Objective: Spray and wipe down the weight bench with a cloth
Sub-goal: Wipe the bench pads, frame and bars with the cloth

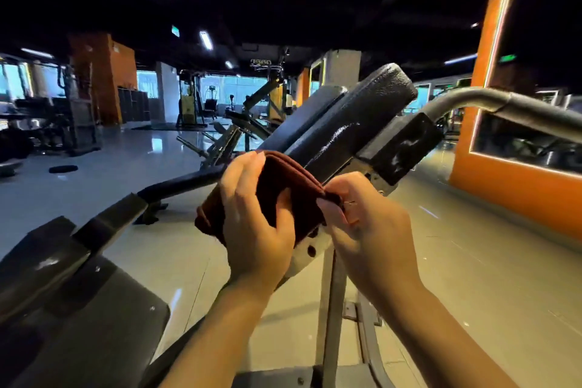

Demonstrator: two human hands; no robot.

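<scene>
A folded dark brown cloth [285, 192] is held in front of me, above the bench frame. My left hand [255, 224] grips its left side, thumb on top and fingers wrapped behind. My right hand [362, 224] pinches the cloth's right edge between thumb and fingertips. Behind the cloth the black padded backrest of the weight bench [356, 123] slopes up to the right, with wet shiny streaks on it. A second black pad [406, 145] sits to its right, also streaked. No spray bottle is in view.
A grey metal bar [504, 107] curves off to the right. The bench's white steel post [333, 299] stands under my hands. Black pads [63, 277] fill the lower left. An orange mirrored wall [519, 192] runs along the right. Other gym machines [252, 110] stand behind on a glossy floor.
</scene>
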